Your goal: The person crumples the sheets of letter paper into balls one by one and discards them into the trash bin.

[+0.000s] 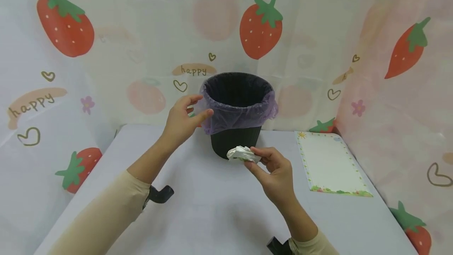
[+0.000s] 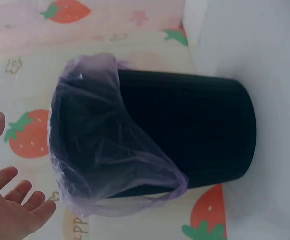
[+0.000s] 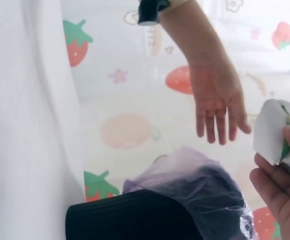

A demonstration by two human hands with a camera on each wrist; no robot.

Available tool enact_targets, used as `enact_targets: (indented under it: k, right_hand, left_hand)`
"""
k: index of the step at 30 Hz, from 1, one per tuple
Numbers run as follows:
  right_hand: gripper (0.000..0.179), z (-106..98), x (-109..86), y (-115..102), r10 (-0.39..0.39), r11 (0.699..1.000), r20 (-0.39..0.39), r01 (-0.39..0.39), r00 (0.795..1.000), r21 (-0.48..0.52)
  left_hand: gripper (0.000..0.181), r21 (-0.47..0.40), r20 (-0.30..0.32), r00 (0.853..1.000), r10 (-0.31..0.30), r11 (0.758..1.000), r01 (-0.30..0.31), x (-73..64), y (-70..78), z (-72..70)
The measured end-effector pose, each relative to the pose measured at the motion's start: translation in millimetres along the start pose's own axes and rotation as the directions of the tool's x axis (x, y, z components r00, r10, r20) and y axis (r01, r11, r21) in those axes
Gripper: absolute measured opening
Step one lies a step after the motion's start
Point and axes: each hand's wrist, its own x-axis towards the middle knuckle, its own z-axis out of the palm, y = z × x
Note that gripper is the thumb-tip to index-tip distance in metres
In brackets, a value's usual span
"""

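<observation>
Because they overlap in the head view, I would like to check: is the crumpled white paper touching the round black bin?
Apart. The right wrist view shows it: pale backdrop is visible between the paper and the bin with its purple bag.

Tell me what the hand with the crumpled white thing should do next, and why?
Maybe the right hand should move the crumpled white thing forward, over the opening of the black bin. That hand pinches it in front of the bin, not yet above the opening. The bin's top is uncovered, with a purple bag folded over its rim.
</observation>
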Motion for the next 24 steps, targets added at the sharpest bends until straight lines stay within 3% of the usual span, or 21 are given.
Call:
enact_targets:
  k: [8, 12, 17, 24]
  right_hand:
    - [0.034, -5, 4.0, 6, 0.026, 0.999, -0.003, -0.026, 1.000, -0.024]
    - [0.034, -5, 4.8, 7, 0.045, 0.999, -0.010, -0.045, 0.999, -0.026]
    - [0.034, -6, 4.8, 9, 0.061, 0.997, -0.011, -0.062, 0.998, -0.035]
    - [0.035, -6, 3.1, 11, 0.063, 0.998, -0.001, -0.063, 0.998, -0.026]
  left_hand:
    - [0.090, 0.118, 0.091, 0.993, -0.071, 0.991, 0.060, 44.0, -8.1, -3.1]
    - [0.098, 0.168, 0.125, 0.989, -0.078, 0.984, 0.056, 60.5, -16.5, 0.3]
    - [0.104, 0.167, 0.150, 0.983, -0.102, 0.983, 0.077, 72.0, -23.2, 6.6]
    - [0.106, 0.173, 0.180, 0.974, -0.135, 0.980, 0.103, 78.0, -28.3, 13.5]
